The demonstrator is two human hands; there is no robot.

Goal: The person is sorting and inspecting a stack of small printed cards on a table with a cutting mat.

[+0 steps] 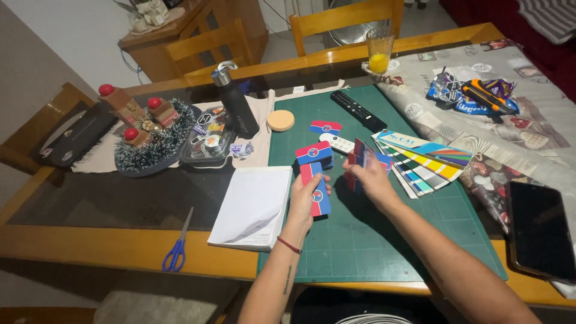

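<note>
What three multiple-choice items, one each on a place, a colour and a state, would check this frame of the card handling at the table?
1. Where do the blue-handled scissors lie?
A. On the green cutting mat
B. On the wooden table edge, left of the white paper pad
C. Under the black remote

2. What colours are the card in the left hand?
A. Red and blue
B. Green and yellow
C. All black

3. What is the state of the clear drinking glass?
A. Tipped over
B. Full to the brim
C. Upright, orange liquid at the bottom

Answers: 1 B, they rest on bare wood beside the pad. 2 A, red top, blue bottom. 3 C, it stands with liquid low inside.
</note>
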